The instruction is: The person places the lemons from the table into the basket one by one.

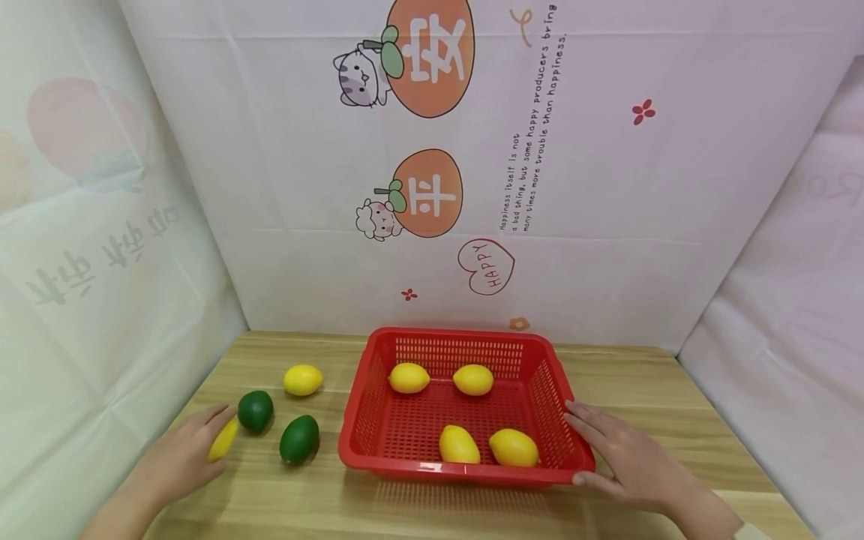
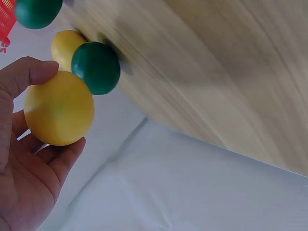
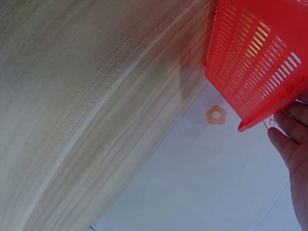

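Observation:
My left hand (image 1: pixel 182 457) holds a yellow lemon (image 2: pixel 60 108) at the table's left side, thumb on one side and fingers on the other. Just past it is a dark green oval fruit (image 1: pixel 255 412); another dark green fruit (image 1: pixel 300 439) lies nearer the basket, and a loose lemon (image 1: pixel 303 380) sits behind them. My right hand (image 1: pixel 628 457) rests on the right rim of the red plastic basket (image 1: pixel 385 459), its fingers fairly straight and the thumb by the front corner. Inside the basket are two lemons at the back and two at the front, one of them (image 1: pixel 514 448) toward the right.
The wooden table (image 1: pixel 641 382) ends at a white printed cloth backdrop (image 1: pixel 594 262) behind the basket. White cloth (image 1: pixel 94 360) hangs at the left, and more cloth (image 1: pixel 790 322) hangs at the right.

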`<state>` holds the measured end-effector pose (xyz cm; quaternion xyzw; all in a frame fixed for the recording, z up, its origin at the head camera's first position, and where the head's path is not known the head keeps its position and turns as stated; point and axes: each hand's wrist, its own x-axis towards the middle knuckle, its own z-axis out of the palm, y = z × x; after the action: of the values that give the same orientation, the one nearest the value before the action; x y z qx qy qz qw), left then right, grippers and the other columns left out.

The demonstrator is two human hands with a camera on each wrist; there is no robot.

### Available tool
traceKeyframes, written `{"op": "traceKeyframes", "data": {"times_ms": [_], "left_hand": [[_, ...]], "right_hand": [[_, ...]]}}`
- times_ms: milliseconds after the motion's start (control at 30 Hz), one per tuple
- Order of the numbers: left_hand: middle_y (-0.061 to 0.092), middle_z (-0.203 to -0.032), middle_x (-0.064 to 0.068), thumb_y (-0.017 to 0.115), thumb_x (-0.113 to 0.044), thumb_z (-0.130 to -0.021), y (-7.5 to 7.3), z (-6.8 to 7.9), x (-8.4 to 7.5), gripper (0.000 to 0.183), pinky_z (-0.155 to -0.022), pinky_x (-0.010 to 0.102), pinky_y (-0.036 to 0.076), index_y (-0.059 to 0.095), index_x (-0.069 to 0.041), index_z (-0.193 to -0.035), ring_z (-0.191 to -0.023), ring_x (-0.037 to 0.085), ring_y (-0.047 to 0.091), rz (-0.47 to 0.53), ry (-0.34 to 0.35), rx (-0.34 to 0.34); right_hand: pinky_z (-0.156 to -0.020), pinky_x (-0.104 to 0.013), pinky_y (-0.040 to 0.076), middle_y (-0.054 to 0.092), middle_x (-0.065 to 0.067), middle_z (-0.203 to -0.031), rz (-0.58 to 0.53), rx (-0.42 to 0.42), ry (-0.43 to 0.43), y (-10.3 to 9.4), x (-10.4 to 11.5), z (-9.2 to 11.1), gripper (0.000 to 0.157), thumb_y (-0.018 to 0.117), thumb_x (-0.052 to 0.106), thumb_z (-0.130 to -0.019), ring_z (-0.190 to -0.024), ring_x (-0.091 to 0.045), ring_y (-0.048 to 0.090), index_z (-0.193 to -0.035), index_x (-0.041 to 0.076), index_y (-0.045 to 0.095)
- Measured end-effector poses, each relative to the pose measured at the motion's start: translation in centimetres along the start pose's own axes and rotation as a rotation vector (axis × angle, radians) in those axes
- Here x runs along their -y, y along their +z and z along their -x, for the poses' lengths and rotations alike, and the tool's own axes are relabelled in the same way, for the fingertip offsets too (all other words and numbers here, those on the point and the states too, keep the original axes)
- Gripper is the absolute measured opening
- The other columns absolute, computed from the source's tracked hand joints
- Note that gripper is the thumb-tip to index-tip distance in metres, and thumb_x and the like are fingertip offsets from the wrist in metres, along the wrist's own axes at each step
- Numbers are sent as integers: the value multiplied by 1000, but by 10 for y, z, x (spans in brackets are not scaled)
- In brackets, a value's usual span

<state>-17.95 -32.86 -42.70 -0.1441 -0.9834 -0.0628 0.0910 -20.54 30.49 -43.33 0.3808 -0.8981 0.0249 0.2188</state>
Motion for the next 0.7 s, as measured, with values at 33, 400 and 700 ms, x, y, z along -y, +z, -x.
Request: {"op": "traceKeyframes", "data": {"times_ms": [33, 400, 700], "left_hand": [[55, -122, 34, 84, -11, -65, -1, -1, -1, 69, -81, 59, 51, 56, 9, -126, -106, 48, 57, -3, 7, -2], [55, -125, 30, 85, -10, -67, -11, -15, -19, 68, -82, 55, 53, 57, 7, -126, -106, 45, 59, -58, 134, -69], [54, -127, 30, 88, -6, -63, -14, -25, -33, 71, -88, 56, 50, 57, 7, -125, -111, 46, 56, -84, 204, -127]], "right_hand": [[-83, -47, 56, 54, -15, -137, -1, 1, 1, 0, 0, 0, 75, 69, 59, -80, -117, -31, 56, -127, 1, 62], [-81, -46, 57, 55, -13, -137, -3, 21, 33, 0, 1, 0, 75, 68, 61, -80, -116, -30, 57, -127, 3, 62], [-81, -46, 57, 55, -13, -136, 5, 12, 23, 1, 0, 1, 75, 68, 61, -79, -116, -30, 57, -127, 3, 62]]}}
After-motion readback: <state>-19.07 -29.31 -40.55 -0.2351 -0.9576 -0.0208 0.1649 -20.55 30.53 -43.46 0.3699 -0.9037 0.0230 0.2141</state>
